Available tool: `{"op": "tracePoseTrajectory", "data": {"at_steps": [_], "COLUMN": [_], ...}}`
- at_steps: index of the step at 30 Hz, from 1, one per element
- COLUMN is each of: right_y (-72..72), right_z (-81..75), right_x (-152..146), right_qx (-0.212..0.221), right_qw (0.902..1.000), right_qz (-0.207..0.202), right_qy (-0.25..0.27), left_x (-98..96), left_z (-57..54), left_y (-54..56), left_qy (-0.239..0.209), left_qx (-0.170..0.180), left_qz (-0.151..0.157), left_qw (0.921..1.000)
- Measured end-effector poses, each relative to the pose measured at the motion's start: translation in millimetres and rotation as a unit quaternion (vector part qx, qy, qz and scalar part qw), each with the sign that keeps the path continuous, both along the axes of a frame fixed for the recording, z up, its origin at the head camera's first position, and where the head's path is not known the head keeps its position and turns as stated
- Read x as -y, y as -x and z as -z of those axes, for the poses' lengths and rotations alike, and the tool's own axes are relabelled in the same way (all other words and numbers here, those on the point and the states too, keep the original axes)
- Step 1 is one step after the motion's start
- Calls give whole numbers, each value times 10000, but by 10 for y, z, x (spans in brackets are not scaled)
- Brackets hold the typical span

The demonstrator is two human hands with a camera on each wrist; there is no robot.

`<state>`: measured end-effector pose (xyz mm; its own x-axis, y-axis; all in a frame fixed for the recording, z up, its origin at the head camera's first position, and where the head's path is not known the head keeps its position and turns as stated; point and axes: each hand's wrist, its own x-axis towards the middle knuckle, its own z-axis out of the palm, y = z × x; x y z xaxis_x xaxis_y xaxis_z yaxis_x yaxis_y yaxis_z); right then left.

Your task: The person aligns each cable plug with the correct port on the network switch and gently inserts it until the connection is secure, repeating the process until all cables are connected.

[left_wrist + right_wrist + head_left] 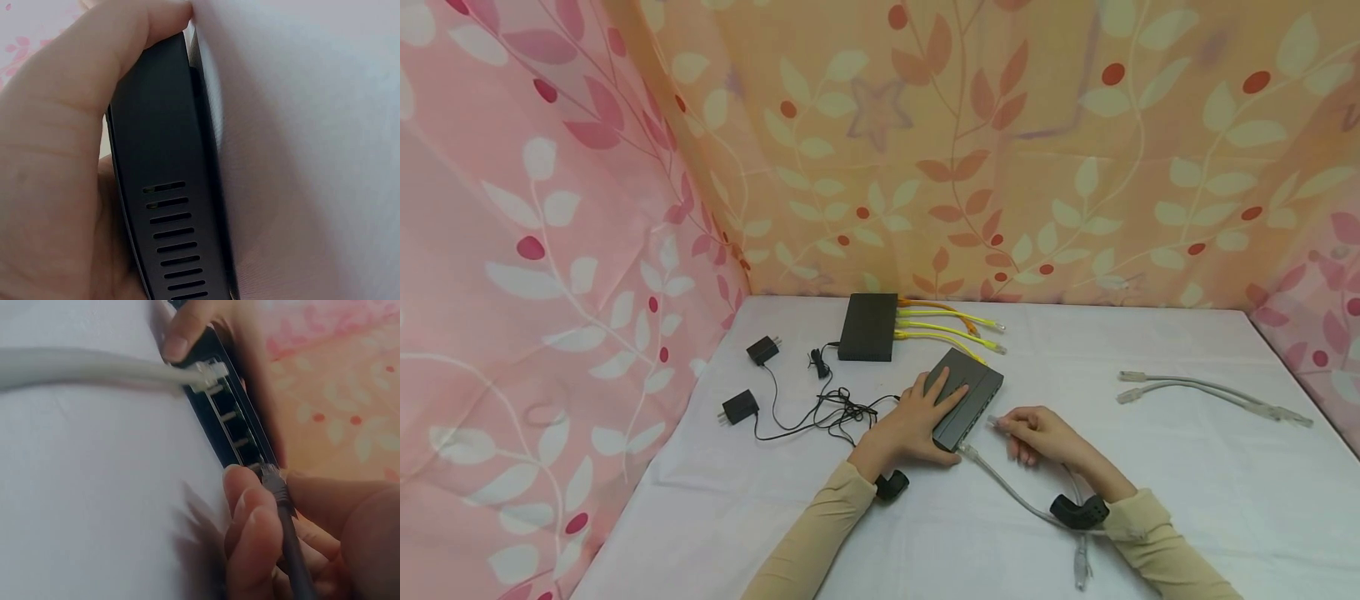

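A black network switch [981,387] lies at an angle on the white table. My left hand [913,421] holds it, fingers spread over the top and thumb hooked at the near end; vent slots show on its side wall [178,240] in the left wrist view. A pale Ethernet cable [131,370] is plugged into the port at the near end. My right hand [1045,433] pinches the plug of a grey Ethernet cable [294,556], its clear tip [270,472] right at the row of ports [236,428]. That cable runs back under my right wrist.
Behind stands another black network switch [867,329] with yellow cables [951,325] and an orange cable [936,306]. Two power adapters [741,407] and their tangled black cords [842,410] lie at left. Loose grey cables [1213,387] lie at right. Patterned curtains [1037,167] border the table.
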<state>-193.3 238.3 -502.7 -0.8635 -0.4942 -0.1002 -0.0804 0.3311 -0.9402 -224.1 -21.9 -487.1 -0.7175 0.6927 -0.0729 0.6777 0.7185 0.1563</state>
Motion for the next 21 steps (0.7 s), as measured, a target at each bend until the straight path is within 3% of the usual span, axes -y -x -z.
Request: {"op": "tracePoseTrajectory", "data": {"at_steps": [13, 21], "right_y": [-95, -135], "right_z": [30, 54], "right_x": [231, 317], "right_qx": [-491, -434], "right_qw": [9985, 9983], "right_qz": [76, 300], "right_qy": [-243, -251], "left_x": [-5, 1], "left_z": [5, 29], "left_y": [-7, 5], "left_qy": [-16, -69], "left_qx": [23, 18], "left_qz": [-32, -27], "left_qw": [10000, 10000]}}
